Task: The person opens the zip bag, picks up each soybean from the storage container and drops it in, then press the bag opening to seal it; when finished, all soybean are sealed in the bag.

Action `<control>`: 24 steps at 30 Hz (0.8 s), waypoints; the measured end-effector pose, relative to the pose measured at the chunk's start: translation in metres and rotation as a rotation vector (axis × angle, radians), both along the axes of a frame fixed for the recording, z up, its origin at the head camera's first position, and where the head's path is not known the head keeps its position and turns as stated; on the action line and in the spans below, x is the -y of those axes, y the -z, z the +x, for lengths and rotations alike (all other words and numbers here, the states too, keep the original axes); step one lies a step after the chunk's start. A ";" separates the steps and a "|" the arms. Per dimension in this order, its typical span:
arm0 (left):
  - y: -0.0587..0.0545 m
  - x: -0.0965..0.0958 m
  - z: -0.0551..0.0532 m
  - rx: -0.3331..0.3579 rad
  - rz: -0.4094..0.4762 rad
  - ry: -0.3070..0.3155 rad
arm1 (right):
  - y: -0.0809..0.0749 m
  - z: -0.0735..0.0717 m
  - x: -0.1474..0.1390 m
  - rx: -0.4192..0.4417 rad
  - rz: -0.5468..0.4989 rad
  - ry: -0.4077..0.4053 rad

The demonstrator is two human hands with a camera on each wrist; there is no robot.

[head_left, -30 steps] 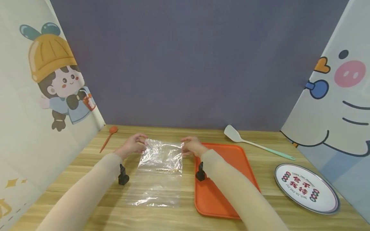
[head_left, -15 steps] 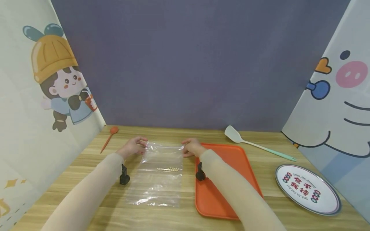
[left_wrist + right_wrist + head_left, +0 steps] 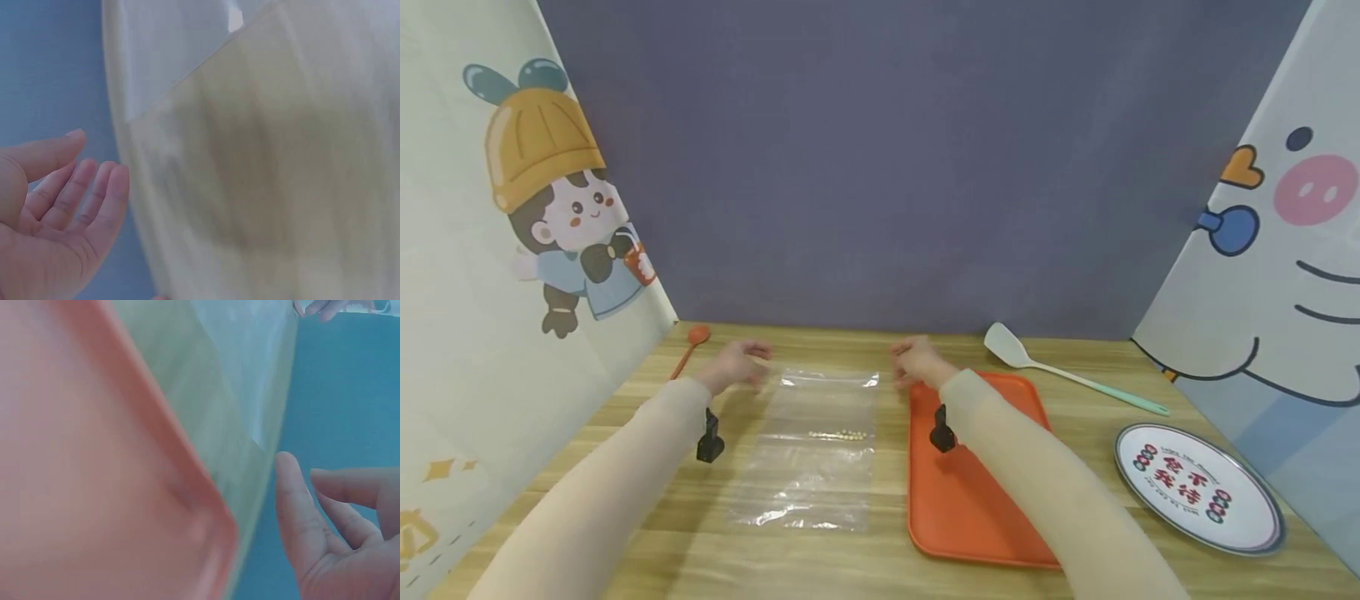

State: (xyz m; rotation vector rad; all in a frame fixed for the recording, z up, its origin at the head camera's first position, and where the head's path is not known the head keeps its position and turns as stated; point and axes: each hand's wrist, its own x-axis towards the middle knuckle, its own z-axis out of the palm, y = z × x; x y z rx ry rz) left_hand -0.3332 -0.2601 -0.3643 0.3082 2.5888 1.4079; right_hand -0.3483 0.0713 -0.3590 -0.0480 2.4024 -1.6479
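Observation:
A clear plastic zip bag (image 3: pixel 805 483) lies flat on the wooden table, its zip edge toward the back. Across its middle runs a short row of small pale beads (image 3: pixel 842 435). My left hand (image 3: pixel 737 364) is off the bag's far left corner, its fingers loosely bent and holding nothing; the left wrist view shows the palm and fingers (image 3: pixel 115 187) apart from the bag. Off the far right corner my right hand (image 3: pixel 920 362) hovers near the back of the orange tray (image 3: pixel 970 517), thumb and fingers relaxed with nothing between them.
An orange spoon (image 3: pixel 697 335) lies at the back left, beyond my left forearm. Behind the tray rests a spatula (image 3: pixel 1011 346) with a pale green handle. A white oval plate (image 3: pixel 1165 442) with red characters sits at the right. A grey backdrop (image 3: pixel 880 167) rises behind the table.
Both hands have let go of the bag's far corners and moved outward, apart from each other. The bag's far part, raised and crumpled before, now lies flatter.

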 end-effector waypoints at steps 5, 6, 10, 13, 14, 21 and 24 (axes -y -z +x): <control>-0.035 -0.003 0.007 -0.079 -0.108 -0.005 | -0.034 0.007 -0.023 -0.046 0.038 0.003; -0.041 -0.005 0.009 -0.106 -0.122 -0.011 | -0.040 0.009 -0.028 -0.054 0.050 -0.003; -0.060 -0.018 0.018 -0.202 -0.185 -0.054 | -0.059 0.020 -0.051 -0.111 0.072 -0.057; -0.066 -0.029 0.028 -0.283 -0.262 -0.066 | -0.066 0.030 -0.066 -0.159 0.090 -0.093; -0.066 -0.033 0.033 -0.314 -0.282 -0.062 | -0.067 0.034 -0.071 -0.179 0.104 -0.102; -0.050 -0.060 0.066 -0.558 -0.413 0.053 | -0.066 0.065 -0.098 -0.355 0.217 -0.142; -0.042 -0.070 0.078 -0.636 -0.526 0.105 | -0.064 0.080 -0.109 -0.447 0.273 -0.166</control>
